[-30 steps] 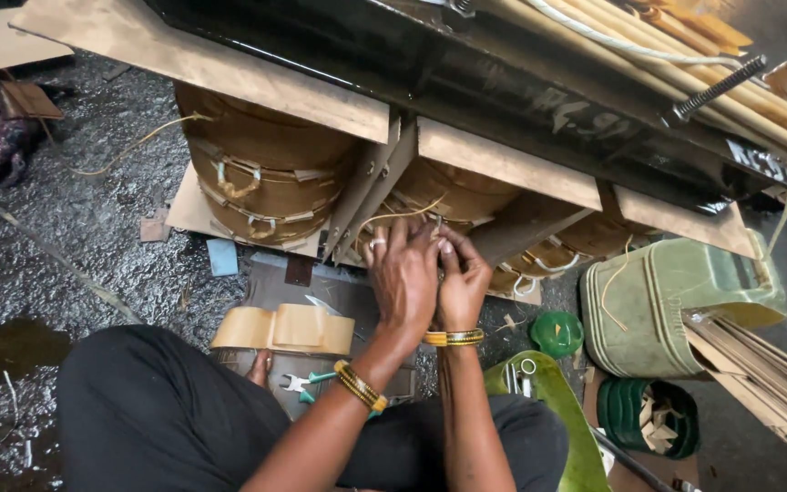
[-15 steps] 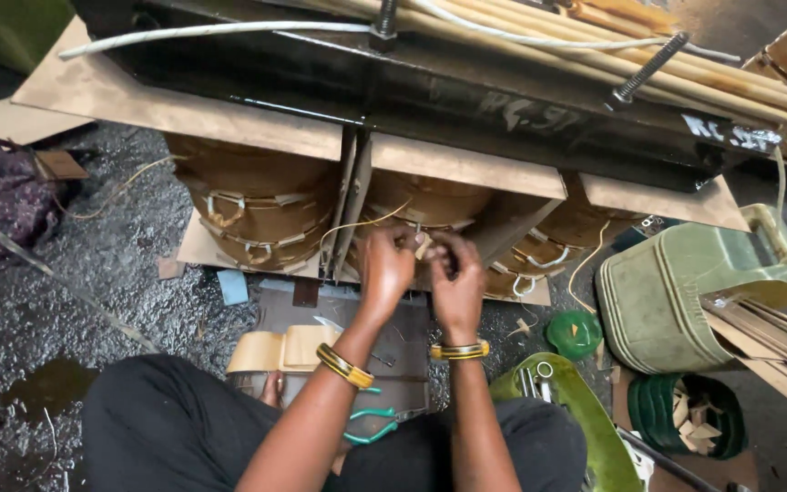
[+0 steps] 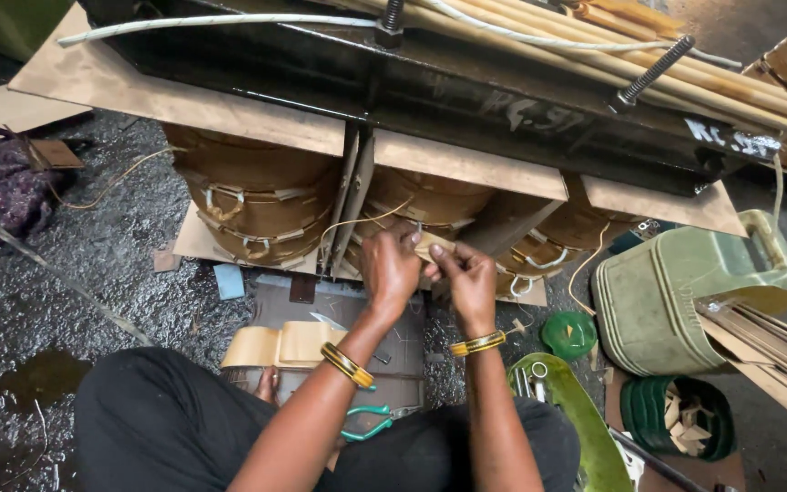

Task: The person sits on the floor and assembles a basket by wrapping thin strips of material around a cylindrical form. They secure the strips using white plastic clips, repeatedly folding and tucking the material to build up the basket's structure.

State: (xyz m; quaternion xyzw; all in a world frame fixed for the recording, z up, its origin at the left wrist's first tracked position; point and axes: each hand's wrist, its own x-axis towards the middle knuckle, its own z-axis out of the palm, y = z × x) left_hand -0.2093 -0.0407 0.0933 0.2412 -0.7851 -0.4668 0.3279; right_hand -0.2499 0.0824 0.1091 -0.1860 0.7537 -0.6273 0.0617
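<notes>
We see 2 yellow-gold bangles with dark stripes, 1 above each hand: left hand (image 3: pixel 392 266), right hand (image 3: pixel 466 278). Between them, a pale tan paper strip (image 3: pixel 434 246). Beyond, brown paper-wrapped coils (image 3: pixel 252 196) under a black steel beam (image 3: pixel 430 91). Right: an olive-green plastic jerrycan (image 3: pixel 676 292), a bright green round lid (image 3: pixel 568 334). Below: teal-handled pliers (image 3: pixel 366 424), black trousers (image 3: pixel 166 428).

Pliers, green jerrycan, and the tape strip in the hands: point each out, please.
Pliers (image 3: pixel 368 423): head view, on a teal handle beside the left forearm.
Green jerrycan (image 3: pixel 676 292): head view, on its ribbed side.
Tape strip (image 3: pixel 432 246): head view, on the tan piece pinched between both hands.
</notes>
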